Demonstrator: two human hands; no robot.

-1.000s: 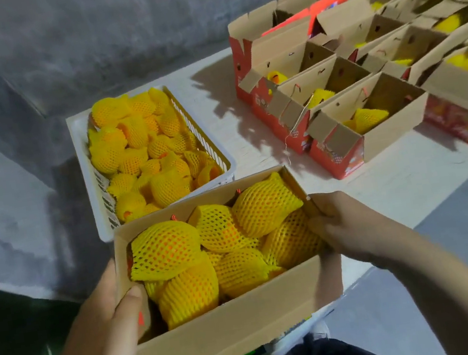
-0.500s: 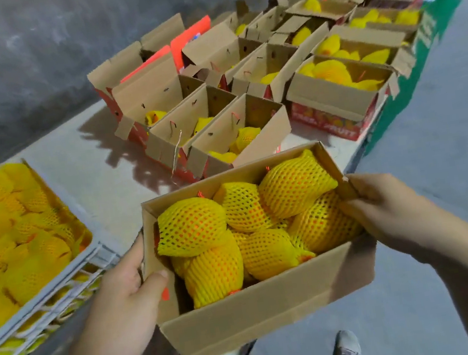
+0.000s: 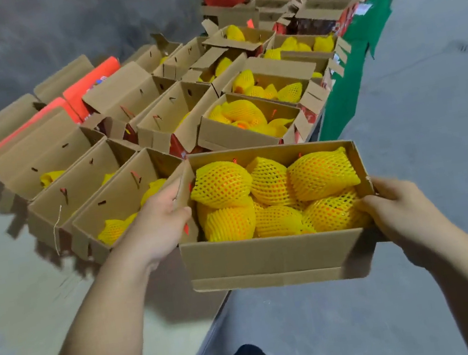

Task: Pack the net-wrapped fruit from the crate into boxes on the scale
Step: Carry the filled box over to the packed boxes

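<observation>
Open brown cardboard box (image 3: 272, 259), filled with yellow net-wrapped fruit (image 3: 278, 195). Left hand (image 3: 157, 222) grips its left wall; right hand (image 3: 389, 208) grips its right wall. Held above pale worktop (image 3: 13, 271) edge.

Open brown cardboard box (image 3: 272, 258), flaps up, filled to the rim with net-wrapped fruit (image 3: 275, 198): orange skin under yellow foam mesh, lying on their sides, packed touching, in two layers. Box roughly level, held off the bench's edge over the floor, its far left corner just beside a row of open boxes (image 3: 126, 193) on the bench, each part-filled with the same fruit.
</observation>
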